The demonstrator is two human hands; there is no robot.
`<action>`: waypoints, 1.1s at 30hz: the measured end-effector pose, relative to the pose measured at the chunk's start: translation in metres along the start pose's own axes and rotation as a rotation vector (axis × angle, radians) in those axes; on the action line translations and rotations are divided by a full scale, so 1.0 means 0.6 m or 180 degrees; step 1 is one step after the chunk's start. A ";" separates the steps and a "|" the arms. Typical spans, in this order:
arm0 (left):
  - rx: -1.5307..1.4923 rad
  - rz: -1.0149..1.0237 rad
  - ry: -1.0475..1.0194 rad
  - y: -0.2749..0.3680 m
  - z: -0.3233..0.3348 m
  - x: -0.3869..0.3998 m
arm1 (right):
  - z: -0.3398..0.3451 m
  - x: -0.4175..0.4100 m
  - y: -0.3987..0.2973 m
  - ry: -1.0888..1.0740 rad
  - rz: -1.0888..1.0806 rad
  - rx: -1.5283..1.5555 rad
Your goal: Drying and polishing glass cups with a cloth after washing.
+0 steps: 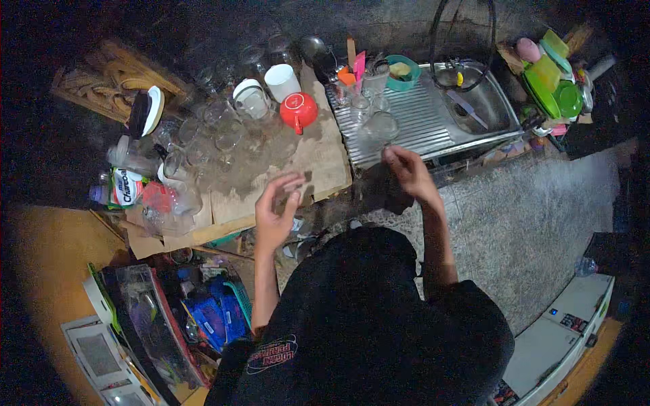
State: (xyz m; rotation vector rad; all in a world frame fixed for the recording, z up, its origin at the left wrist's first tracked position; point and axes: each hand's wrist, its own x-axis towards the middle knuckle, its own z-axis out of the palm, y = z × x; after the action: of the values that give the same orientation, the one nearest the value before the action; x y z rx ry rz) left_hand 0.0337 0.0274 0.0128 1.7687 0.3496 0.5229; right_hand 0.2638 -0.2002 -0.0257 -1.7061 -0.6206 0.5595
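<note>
My left hand (278, 207) hovers over the front edge of a worn cardboard sheet (327, 172), its fingers curved apart from the thumb and nothing held. My right hand (412, 175) is in front of the ribbed metal drainboard (419, 119), fingers bent and no object visible in it. Just beyond its fingertips a clear glass vessel (381, 127) rests on the drainboard; whether they touch I cannot tell. On the cardboard an upturned red cup (298, 112) sits beside a white cup (282, 82) and another white mug (251, 99). Several clear glasses (228, 134) stand to their left.
The sink basin (487, 101) holds a knife (467, 109), with a black hose (493, 40) looping above. Green dishes (548, 91) pile up at right. A teal bowl (403, 73) sits behind the drainboard. Plastic bottles (132, 157) crowd the left; a white appliance (551, 340) stands lower right.
</note>
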 end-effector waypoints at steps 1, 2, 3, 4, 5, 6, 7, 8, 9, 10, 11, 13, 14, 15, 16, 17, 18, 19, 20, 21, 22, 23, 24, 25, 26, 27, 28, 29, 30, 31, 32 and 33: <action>-0.0002 0.0005 0.0008 -0.007 0.001 -0.010 | -0.011 0.016 0.028 0.0142 -0.0364 -0.0239; -0.0034 -0.0168 0.0062 -0.015 0.003 -0.019 | -0.017 0.030 0.057 0.0291 -0.0726 -0.0479; -0.0062 -0.0345 0.0119 -0.021 0.004 -0.028 | -0.021 0.040 0.076 0.0289 -0.0729 -0.0481; -0.0067 -0.0337 0.0131 -0.029 0.004 -0.037 | -0.023 0.050 0.095 0.0263 -0.0403 -0.0630; -0.0106 -0.0325 0.0172 -0.037 0.004 -0.045 | -0.022 0.060 0.120 0.0235 -0.0076 -0.0779; -0.0151 -0.0292 0.0171 -0.042 0.007 -0.043 | -0.021 0.075 0.185 0.0351 -0.0085 -0.0787; -0.0151 -0.0280 0.0152 -0.041 0.005 -0.044 | -0.012 0.085 0.232 0.0374 -0.0087 -0.0785; -0.0161 -0.0321 0.0199 -0.039 0.000 -0.051 | 0.000 0.094 0.268 0.0347 0.0038 0.0310; -0.0187 -0.0362 0.0212 -0.039 0.000 -0.052 | 0.008 0.097 0.308 0.0345 0.0174 0.1395; -0.0199 -0.0343 0.0148 -0.030 0.006 -0.044 | 0.008 0.111 0.351 0.0821 -0.0978 -0.0242; -0.0137 -0.0462 0.0191 -0.024 0.003 -0.044 | 0.017 0.115 0.361 0.0799 -0.0976 -0.0236; -0.0074 -0.0609 0.0291 -0.026 -0.001 -0.051 | 0.044 0.119 0.352 0.0959 -0.0298 -0.0487; -0.0168 -0.0547 0.0301 -0.031 -0.002 -0.050 | 0.043 0.118 0.347 0.0925 -0.0295 -0.0479; -0.0257 -0.0511 0.0386 -0.042 -0.008 -0.061 | 0.048 0.116 0.306 0.0688 -0.0266 -0.0497; -0.0239 -0.0517 0.0413 -0.042 -0.010 -0.061 | 0.046 0.115 0.279 0.0536 -0.0237 -0.0506; -0.0243 -0.0518 0.0397 -0.043 -0.012 -0.062 | 0.050 0.121 0.294 0.0508 -0.0244 -0.0486; -0.0247 -0.0492 0.0322 -0.038 -0.009 -0.057 | 0.039 0.127 0.326 0.0723 -0.0273 -0.0650; -0.0213 -0.0497 0.0359 -0.043 -0.010 -0.058 | 0.045 0.133 0.327 0.0866 -0.0309 -0.0806; -0.0247 -0.0484 0.0337 -0.049 -0.007 -0.058 | 0.045 0.126 0.329 0.0813 -0.0002 -0.0327; -0.0263 -0.0491 0.0390 -0.053 -0.012 -0.067 | 0.057 0.120 0.305 0.0694 -0.0029 -0.0285; -0.0225 -0.0501 0.0439 -0.056 -0.011 -0.071 | 0.060 0.115 0.281 0.0782 -0.0394 -0.0272; -0.0189 -0.0499 0.0483 -0.054 -0.009 -0.066 | 0.058 0.115 0.270 0.0923 -0.0751 -0.0251; -0.0181 -0.0463 0.0378 -0.050 -0.007 -0.062 | 0.052 0.123 0.275 0.0898 -0.0769 -0.0216; -0.0168 -0.0431 0.0278 -0.044 -0.005 -0.059 | 0.041 0.133 0.292 0.0725 -0.0319 -0.0213; -0.0163 -0.0473 0.0314 -0.042 -0.002 -0.057 | 0.036 0.142 0.307 0.0546 0.0128 -0.0221; -0.0146 -0.0471 0.0338 -0.042 -0.003 -0.054 | 0.037 0.149 0.323 0.0523 0.0115 -0.0208; -0.0017 -0.0431 0.0295 -0.038 -0.003 -0.051 | 0.038 0.154 0.333 0.0707 -0.0037 -0.0327; 0.0107 -0.0392 0.0251 -0.034 -0.004 -0.049 | 0.041 0.160 0.343 0.0892 -0.0189 -0.0448; 0.0117 -0.0402 0.0281 -0.032 -0.005 -0.050 | 0.044 0.163 0.348 0.0782 0.0011 -0.0268; 0.0114 -0.0411 0.0303 -0.030 -0.007 -0.051 | 0.052 0.167 0.352 0.0750 0.0006 -0.0265; 0.0109 -0.0421 0.0326 -0.029 -0.008 -0.053 | 0.060 0.172 0.357 0.0795 -0.0034 -0.0315; 0.0113 -0.0422 0.0345 -0.028 -0.009 -0.055 | 0.063 0.178 0.373 0.0856 -0.0078 -0.0364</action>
State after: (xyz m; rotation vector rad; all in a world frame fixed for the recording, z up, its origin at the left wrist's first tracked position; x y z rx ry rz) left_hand 0.0033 0.0196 -0.0080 1.7415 0.5510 0.5213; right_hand 0.3427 -0.1423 -0.2566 -1.8398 -0.4863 0.2740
